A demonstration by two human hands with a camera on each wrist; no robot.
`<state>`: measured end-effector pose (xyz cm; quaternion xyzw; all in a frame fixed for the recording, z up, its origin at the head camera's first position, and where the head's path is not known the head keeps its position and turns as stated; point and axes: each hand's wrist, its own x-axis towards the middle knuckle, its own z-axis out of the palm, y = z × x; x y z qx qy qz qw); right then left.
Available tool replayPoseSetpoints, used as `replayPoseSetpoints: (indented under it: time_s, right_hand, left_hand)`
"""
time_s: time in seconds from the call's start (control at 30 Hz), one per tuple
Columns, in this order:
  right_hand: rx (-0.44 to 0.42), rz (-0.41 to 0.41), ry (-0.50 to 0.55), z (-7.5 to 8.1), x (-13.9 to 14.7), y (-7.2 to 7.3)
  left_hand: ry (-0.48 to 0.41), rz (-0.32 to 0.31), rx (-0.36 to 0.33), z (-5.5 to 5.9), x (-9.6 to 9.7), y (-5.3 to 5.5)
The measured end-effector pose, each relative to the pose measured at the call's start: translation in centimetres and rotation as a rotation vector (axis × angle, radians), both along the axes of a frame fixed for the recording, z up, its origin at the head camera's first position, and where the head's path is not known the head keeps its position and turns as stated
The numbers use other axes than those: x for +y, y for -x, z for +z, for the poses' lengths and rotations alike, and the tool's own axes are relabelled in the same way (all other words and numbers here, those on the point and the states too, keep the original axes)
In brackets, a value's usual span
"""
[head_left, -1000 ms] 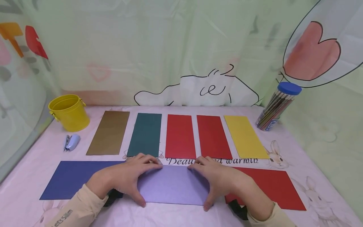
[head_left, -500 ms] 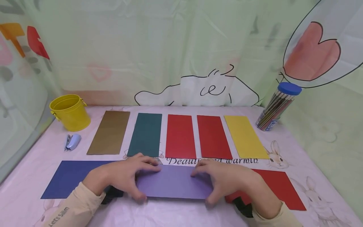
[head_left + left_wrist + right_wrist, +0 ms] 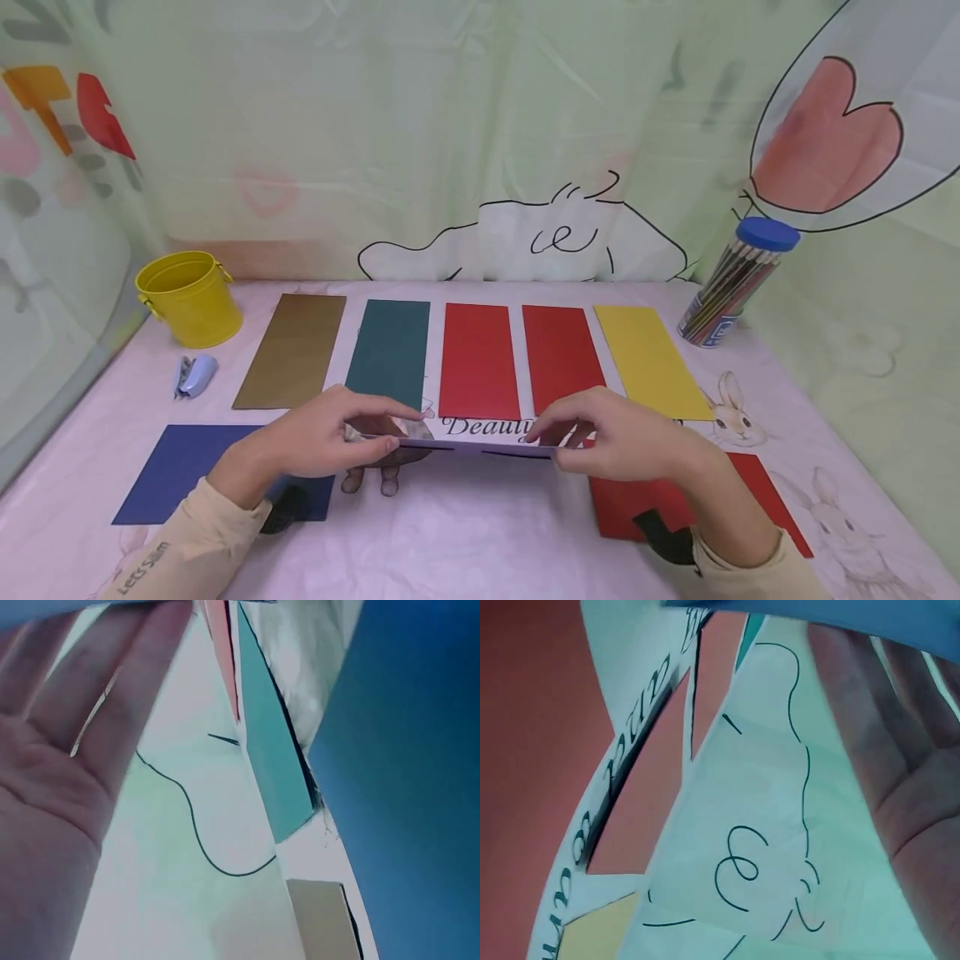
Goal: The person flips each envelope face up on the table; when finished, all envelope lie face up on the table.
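Observation:
A light purple card (image 3: 480, 447) is raised above the table, seen nearly edge-on in the head view. My left hand (image 3: 326, 429) pinches its left end, thumb at the near edge and fingers beyond. On the opposite end my right hand (image 3: 618, 429) grips it the same way. In the right wrist view the card (image 3: 817, 613) crosses the top as a bluish strip. Under the left wrist lies a dark blue card (image 3: 195, 471); below the right wrist is a wide red card (image 3: 630, 504), partly hidden by the arm.
Along the back lie a brown card (image 3: 292, 350), a dark green card (image 3: 390, 350), two red cards (image 3: 480, 358) and a yellow card (image 3: 652, 358). A yellow bucket (image 3: 191, 304) and small light blue stapler-like item (image 3: 197, 377) stand left. A pencil jar (image 3: 731, 287) stands right.
The purple card has risen off the table and tipped from lying flat to nearly edge-on. Both hands have lifted with it, uncovering the cloth where it lay.

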<state>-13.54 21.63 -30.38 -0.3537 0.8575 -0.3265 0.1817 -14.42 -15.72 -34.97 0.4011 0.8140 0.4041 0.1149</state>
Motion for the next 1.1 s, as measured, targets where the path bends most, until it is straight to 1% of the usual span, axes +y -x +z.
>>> replayPoseSetpoints:
  time_s: [0.1,0.13,0.2,0.37,0.5,0.63,0.73,0.83,0.93,1.1]
  right_hand:
    - [0.043,-0.006,0.053,-0.2,0.3,0.4]
    - [0.046,-0.007,0.065,-0.3,0.3,0.6]
    - [0.048,-0.018,0.079,-0.4,0.3,0.7]
    - [0.022,-0.06,0.072,-0.8,0.3,0.8]
    - [0.0,-0.053,0.055,-1.3,0.3,1.0]
    - [-0.017,-0.039,0.016,-1.7,0.2,1.2]
    - [-0.029,-0.053,-0.032,-1.9,0.2,1.3]
    - [-0.032,-0.074,-0.085,-2.1,-0.1,1.3]
    - [-0.024,-0.092,-0.132,-2.2,-0.4,1.2]
    - [0.003,-0.081,-0.175,-2.4,-0.6,1.0]
  left_hand:
    - [-0.026,0.04,0.072,0.0,-0.1,0.1]
    - [-0.032,0.051,0.085,0.0,-0.1,0.1]
    - [-0.044,0.058,0.088,-0.1,-0.1,0.2]
    - [-0.045,0.059,0.0,-0.3,0.2,0.2]
    - [-0.014,0.055,-0.024,-0.5,0.4,0.2]
    - [0.049,0.055,-0.069,-0.6,0.6,0.1]
    - [0.098,0.059,-0.114,-0.7,0.7,0.0]
    - [0.13,0.06,-0.12,-1.0,0.8,-0.1]
    - [0.164,0.058,-0.104,-1.2,0.8,-0.2]
    - [0.235,0.052,-0.087,-1.3,1.0,-0.7]
